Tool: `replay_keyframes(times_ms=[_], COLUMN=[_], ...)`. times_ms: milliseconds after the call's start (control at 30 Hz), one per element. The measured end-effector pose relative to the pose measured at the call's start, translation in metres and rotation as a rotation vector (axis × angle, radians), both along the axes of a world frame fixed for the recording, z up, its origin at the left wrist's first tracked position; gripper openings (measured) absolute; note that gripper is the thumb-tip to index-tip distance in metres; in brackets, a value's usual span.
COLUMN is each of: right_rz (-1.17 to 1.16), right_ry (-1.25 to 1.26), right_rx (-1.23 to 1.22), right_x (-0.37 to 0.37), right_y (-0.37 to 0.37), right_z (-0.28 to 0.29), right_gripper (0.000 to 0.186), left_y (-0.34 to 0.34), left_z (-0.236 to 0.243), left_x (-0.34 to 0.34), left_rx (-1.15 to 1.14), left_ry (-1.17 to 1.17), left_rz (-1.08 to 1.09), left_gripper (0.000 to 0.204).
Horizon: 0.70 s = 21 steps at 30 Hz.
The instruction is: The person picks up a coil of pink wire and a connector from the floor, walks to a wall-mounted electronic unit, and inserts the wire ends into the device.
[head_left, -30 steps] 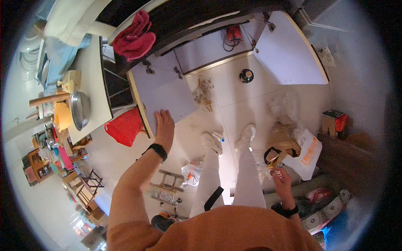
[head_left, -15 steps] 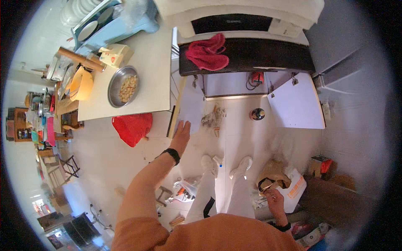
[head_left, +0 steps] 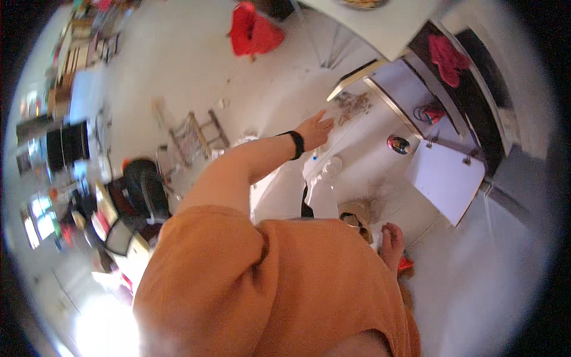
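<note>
Fingers of my left hand (head_left: 315, 129) are stretched out flat and together, holding nothing, the palm laid against or just over the edge of a white cabinet door (head_left: 351, 83) in the upper middle of the frame; I cannot tell whether it truly touches. A black wristband (head_left: 297, 144) sits on that wrist, and the bare forearm runs down to my orange sleeve in the lower centre. My right hand (head_left: 392, 244) hangs low at centre right, fingers loosely curled and pointing up the frame, beside a brown paper bag (head_left: 355, 214) on the floor; I see nothing clamped in it, though a small red thing (head_left: 405, 263) lies just under the wrist. A second white door (head_left: 446, 181) stands swung open at right, near a small round dark object (head_left: 398, 144) on the floor. A pink cloth (head_left: 446, 58) lies on the dark counter at upper right, and a red bag (head_left: 253, 31) sits on the floor at top centre. A wooden frame (head_left: 196, 134) lies on the pale floor left of my forearm
</note>
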State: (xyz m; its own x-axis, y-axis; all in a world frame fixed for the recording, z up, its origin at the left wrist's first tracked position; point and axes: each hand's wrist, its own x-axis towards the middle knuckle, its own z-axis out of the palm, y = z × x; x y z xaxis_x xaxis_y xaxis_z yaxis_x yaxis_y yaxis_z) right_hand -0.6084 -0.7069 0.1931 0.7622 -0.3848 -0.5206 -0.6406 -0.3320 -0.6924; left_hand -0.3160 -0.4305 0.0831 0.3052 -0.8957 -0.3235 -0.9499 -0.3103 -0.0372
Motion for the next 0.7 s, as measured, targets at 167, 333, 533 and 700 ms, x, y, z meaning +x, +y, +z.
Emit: replay_keyframes(times_ms=[167, 333, 533, 700], right_rz=[0.174, 0.535, 0.536, 0.715], right_ry=[0.031, -0.093, -0.113, -0.227], right_rx=[0.080, -0.151, 0.321, 0.244], right_x=[0.056, 0.146, 0.270, 0.366], right_y=[-0.027, -0.017, 0.104, 0.225], right_z=[0.011, 0.017, 0.030, 0.050], right_gripper=[0.018, 0.018, 0.015, 0.020], left_y=[0.151, 0.238, 0.283, 0.334], left_z=[0.019, 0.071, 0.090, 0.074], left_x=[-0.116, -0.209, -0.266, -0.232], left_rx=[0.129, 0.450, 0.519, 0.225], left_ry=[0.201, 0.416, 0.609, 0.788], left_rz=[0.358, 0.823, 1.257, 1.654], left_gripper=[0.025, 0.028, 0.033, 0.040])
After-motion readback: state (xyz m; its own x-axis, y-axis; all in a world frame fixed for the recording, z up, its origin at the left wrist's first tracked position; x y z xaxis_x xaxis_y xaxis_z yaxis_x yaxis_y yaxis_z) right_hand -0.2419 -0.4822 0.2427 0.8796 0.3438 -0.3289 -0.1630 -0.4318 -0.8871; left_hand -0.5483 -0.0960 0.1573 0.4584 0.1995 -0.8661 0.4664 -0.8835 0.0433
